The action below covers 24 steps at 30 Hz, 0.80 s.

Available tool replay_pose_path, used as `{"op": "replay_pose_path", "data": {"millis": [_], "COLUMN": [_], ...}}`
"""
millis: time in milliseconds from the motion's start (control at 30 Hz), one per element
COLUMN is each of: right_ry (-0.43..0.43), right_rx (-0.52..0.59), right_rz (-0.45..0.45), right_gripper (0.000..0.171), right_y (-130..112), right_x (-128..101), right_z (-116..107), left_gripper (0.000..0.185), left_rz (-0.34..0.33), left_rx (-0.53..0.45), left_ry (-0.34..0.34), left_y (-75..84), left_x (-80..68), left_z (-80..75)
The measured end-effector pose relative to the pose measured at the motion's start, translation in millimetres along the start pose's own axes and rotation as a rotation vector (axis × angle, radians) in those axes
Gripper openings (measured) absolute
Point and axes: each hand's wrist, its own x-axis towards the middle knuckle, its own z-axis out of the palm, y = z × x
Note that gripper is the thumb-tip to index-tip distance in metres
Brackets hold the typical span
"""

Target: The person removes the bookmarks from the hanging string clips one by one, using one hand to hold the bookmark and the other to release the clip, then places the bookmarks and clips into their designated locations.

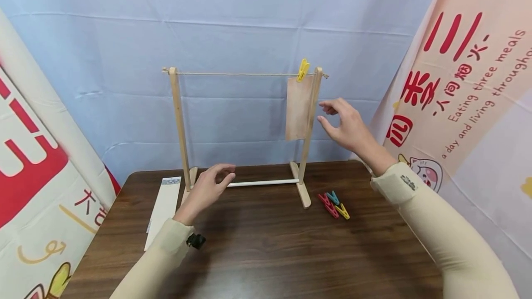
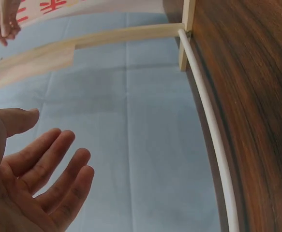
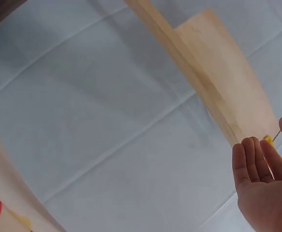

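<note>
A wooden rack (image 1: 179, 123) with a string (image 1: 232, 74) across its top stands at the back of the table. From the string's right end hangs a beige sheet (image 1: 297, 110), pinned by a yellow clothespin (image 1: 303, 70). My right hand (image 1: 347, 123) is in the air just right of the rack's right post, fingers loosely bent and holding nothing. My left hand (image 1: 210, 188) hovers near the rack's lower left, by the white crossbar (image 1: 266, 182); the left wrist view shows its fingers apart with nothing between them.
Several clothespins in red (image 1: 328, 205), blue (image 1: 333, 197) and yellow (image 1: 342, 211) lie on the table right of the rack. White strips (image 1: 163, 211) with a blue patterned end lie at the left. A pale cloth (image 1: 232, 22) hangs behind, with printed banners (image 1: 461, 68) on both sides.
</note>
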Motion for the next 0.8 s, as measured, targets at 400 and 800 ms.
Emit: {"op": "replay_pose_path", "data": {"millis": [400,800], "right_ry": [0.041,0.080], "right_rx": [-0.017,-0.011], "right_rz": [-0.083,-0.128], "right_gripper": [0.033,0.032], "right_y": [-1.2,1.7], "right_x": [34.9,58.5], "right_z": [-8.1,-9.1], "left_gripper": [0.035,0.031], "left_rz": [0.007,0.028], "left_rx": [-0.032,-0.029], "left_ry": [-0.006,0.004], "left_y": [17.3,26.9], "left_x": [22.6,46.4], "left_z": [8.0,23.3]}}
